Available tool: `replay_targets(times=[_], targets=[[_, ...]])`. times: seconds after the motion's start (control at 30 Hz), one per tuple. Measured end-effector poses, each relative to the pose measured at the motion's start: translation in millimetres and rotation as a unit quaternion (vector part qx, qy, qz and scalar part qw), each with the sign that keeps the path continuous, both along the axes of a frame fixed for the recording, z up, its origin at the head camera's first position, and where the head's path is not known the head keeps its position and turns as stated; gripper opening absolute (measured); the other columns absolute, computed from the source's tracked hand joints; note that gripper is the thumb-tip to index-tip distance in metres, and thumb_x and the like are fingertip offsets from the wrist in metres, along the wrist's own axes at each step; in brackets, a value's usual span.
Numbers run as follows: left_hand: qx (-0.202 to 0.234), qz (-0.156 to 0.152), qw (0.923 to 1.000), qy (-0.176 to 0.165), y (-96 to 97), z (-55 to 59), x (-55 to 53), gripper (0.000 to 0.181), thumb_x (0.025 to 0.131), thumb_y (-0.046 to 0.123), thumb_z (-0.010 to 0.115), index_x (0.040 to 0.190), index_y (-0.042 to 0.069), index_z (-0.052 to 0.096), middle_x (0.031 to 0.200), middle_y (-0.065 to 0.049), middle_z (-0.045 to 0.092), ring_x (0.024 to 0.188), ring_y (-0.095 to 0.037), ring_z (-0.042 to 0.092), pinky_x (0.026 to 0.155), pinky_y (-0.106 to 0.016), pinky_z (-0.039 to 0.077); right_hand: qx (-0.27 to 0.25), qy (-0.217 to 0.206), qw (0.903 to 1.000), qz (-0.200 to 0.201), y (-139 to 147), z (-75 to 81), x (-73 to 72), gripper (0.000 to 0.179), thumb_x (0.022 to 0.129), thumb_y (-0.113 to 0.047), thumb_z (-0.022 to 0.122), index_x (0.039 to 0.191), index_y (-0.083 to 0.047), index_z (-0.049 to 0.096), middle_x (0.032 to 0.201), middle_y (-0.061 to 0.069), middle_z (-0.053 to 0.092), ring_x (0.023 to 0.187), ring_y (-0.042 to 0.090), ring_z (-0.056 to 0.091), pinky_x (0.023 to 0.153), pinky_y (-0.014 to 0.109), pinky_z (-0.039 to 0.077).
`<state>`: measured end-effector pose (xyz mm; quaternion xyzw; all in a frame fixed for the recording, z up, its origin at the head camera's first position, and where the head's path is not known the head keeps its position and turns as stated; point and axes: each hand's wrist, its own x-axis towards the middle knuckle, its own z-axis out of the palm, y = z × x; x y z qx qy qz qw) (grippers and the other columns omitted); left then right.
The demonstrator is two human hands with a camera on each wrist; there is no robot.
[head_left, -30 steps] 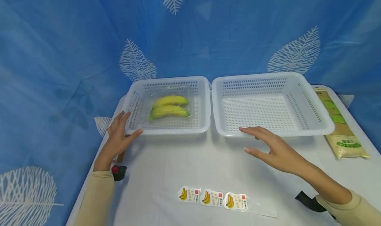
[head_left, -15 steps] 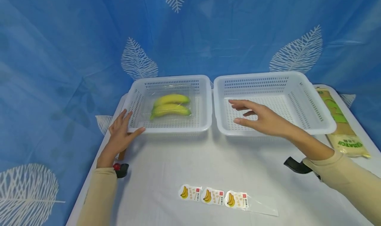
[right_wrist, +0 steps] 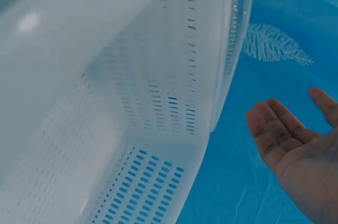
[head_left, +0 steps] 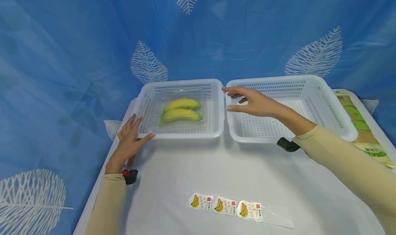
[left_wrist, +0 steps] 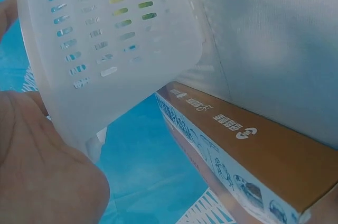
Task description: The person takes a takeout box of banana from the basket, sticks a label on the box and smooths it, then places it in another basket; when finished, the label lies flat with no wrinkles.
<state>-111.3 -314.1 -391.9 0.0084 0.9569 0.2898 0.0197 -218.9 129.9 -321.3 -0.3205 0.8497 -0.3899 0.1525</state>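
Observation:
Two yellow-green bananas, the rear one (head_left: 182, 104) and the front one (head_left: 182, 115), lie in a clear plastic package inside the left white basket (head_left: 185, 136). My left hand (head_left: 128, 140) is at that basket's front left corner, fingers spread and thumb along the front; the left wrist view shows its palm (left_wrist: 45, 166) beside the basket wall (left_wrist: 121, 89). Over the left end of the right white basket (head_left: 278, 139) hovers my right hand (head_left: 258, 102), fingers extended and holding nothing. Its fingertips are close to the left basket's right rim, apart from the bananas.
Three banana-printed labels (head_left: 225, 205) on a clear strip lie near the table's front. A brown box (left_wrist: 237, 134) stands beside the left basket. At the right basket's right side lies a yellow-green printed bag (head_left: 355, 119). Blue leaf-patterned cloth (head_left: 247, 28) hangs behind.
My right hand has moved left and forward, from in front of the right basket to above its left end. My left hand stays at the left basket's corner.

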Motion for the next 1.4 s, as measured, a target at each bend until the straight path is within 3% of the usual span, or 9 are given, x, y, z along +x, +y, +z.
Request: replay_targets(times=[0.2, 0.57, 0.93, 1.1, 1.3, 1.4], targets=[[0.004, 0.0, 1.0, -0.001, -2.7, -1.8, 3.6, 0.092, 0.091, 0.051, 0.064, 0.158, 0.009, 0.016, 0.165, -0.013, -0.007, 0.149, -0.041, -0.003, 0.106, -0.063, 0.004, 0.017, 0.004, 0.9991, 0.039, -22, -3.5, -21.8, 0.068, 0.093, -0.032, 0.068, 0.152, -0.019, 0.036, 0.152, 0.008, 0.04, 0.135, 0.031, 0.044, 0.107, 0.05, 0.042], [0.006, 0.004, 1.0, 0.005, -5.5, -3.4, 1.6, 0.091, 0.091, 0.051, 0.064, 0.157, 0.01, 0.018, 0.165, -0.011, -0.005, 0.149, -0.04, -0.002, 0.107, -0.063, 0.003, 0.055, -0.013, 0.9958, 0.073, -64, -18.7, -53.2, 0.071, 0.093, -0.037, 0.067, 0.153, -0.016, 0.034, 0.148, 0.017, 0.043, 0.134, 0.035, 0.045, 0.106, 0.048, 0.043], [-0.007, -0.005, 0.9999, 0.005, -0.1, -8.5, -2.7, 0.09, 0.091, 0.053, 0.063, 0.157, 0.011, 0.019, 0.165, -0.011, -0.004, 0.15, -0.041, -0.001, 0.108, -0.064, 0.006, 0.063, -0.024, 0.9954, 0.068, -87, -38.2, -65.6, 0.07, 0.094, -0.036, 0.065, 0.153, -0.014, 0.034, 0.154, 0.015, 0.03, 0.135, 0.037, 0.041, 0.107, 0.047, 0.044], [-0.007, -0.008, 0.9999, 0.009, -1.1, -7.1, -3.5, 0.09, 0.091, 0.052, 0.063, 0.157, 0.011, 0.019, 0.165, -0.011, -0.005, 0.15, -0.041, -0.001, 0.107, -0.063, 0.008, 0.05, -0.013, 0.9971, 0.056, -94, -43.0, -68.2, 0.069, 0.094, -0.036, 0.065, 0.152, -0.013, 0.035, 0.156, 0.014, 0.03, 0.143, 0.035, 0.03, 0.107, 0.051, 0.042], [-0.006, -0.006, 0.9999, 0.012, -4.2, -6.9, -4.2, 0.09, 0.091, 0.053, 0.063, 0.157, 0.011, 0.02, 0.165, -0.01, -0.005, 0.15, -0.04, -0.002, 0.106, -0.062, 0.008, 0.064, 0.007, 0.9971, 0.041, -108, -46.5, -70.8, 0.071, 0.094, -0.036, 0.065, 0.152, -0.01, 0.035, 0.158, 0.013, 0.031, 0.149, 0.037, 0.018, 0.115, 0.059, 0.026], [-0.006, -0.004, 0.9999, 0.011, -5.6, -7.6, -4.3, 0.09, 0.091, 0.053, 0.063, 0.157, 0.011, 0.02, 0.165, -0.01, -0.005, 0.15, -0.041, -0.001, 0.106, -0.062, 0.008, 0.059, -0.022, 0.9976, 0.029, -116, -47.4, -68.7, 0.073, 0.094, -0.034, 0.066, 0.153, -0.01, 0.031, 0.16, 0.014, 0.028, 0.149, 0.036, 0.017, 0.118, 0.057, 0.023]])
